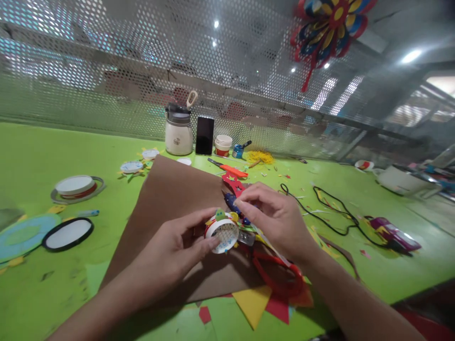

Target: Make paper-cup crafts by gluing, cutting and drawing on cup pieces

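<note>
Over the brown card sheet I held a small white ring with a mesh-patterned face and bits of green and yellow foam on its rim. My left hand was closed around it, while my right hand pinched at its top edge, fingers curled. Beyond the sheet stood a white jar

No readable text, label, brand or number anywhere you look; small mark on white jar too blurred.
</note>
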Motion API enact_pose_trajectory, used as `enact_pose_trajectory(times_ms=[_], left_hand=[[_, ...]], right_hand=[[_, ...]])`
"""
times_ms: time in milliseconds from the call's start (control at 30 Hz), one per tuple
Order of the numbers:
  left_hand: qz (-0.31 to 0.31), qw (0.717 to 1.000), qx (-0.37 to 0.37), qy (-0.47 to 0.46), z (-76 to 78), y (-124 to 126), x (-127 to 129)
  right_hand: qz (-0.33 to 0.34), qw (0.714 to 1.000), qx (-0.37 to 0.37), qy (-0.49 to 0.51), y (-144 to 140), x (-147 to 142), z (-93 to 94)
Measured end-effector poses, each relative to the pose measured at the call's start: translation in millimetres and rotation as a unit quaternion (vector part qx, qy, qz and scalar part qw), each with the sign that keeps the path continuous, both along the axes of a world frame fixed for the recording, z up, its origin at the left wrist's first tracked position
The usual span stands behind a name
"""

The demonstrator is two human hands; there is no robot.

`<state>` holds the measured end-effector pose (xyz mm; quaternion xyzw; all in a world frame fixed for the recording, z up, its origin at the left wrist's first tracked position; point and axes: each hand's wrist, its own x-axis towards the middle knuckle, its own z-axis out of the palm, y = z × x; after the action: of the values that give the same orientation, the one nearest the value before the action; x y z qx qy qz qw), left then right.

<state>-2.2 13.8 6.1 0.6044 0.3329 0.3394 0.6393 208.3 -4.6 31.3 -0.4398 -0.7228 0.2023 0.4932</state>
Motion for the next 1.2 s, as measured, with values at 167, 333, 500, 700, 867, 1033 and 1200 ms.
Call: enact_pose_trajectory(times_ms=[167,333,500,700,867,1033,1200], left_hand=[[-0.027,0.998,-0.058,-0.023,1.0,0.1,1.3],[-0.044,0.985,-0.155,-0.062,1.5,-1.8,1.1],[-0.02,0.985,-0.159,-0.07,1.3,-1.4,-1.4],[0.066,0.991,-0.108,-0.05,2.6,-7.3,-0.5],[-0.009,0.998,-0.056,-0.007,2.0,-2.9,-5.5],[0.003,0.999,-0.038,0.006,6.4,0.1,-8.3],[0.0,0.998,-0.063,-0.006,8.9,-2.3,-6.5]], right_hand=[[0.006,0.991,-0.088,0.103,1.1,4.2,6.3],[-0.006,0.981,-0.081,0.177,-0.1,7.7,12.1],[-0.007,0.991,-0.078,0.107,-0.4,6.3,6.1],[0.013,0.989,-0.112,-0.091,-4.4,3.4,8.8],[0.068,0.975,-0.206,-0.051,-7.6,3.6,12.5],[0.073,0.969,-0.237,-0.014,-9.5,4.2,14.1],[0.076,0.961,-0.265,0.021,-8.2,3.7,12.4]])
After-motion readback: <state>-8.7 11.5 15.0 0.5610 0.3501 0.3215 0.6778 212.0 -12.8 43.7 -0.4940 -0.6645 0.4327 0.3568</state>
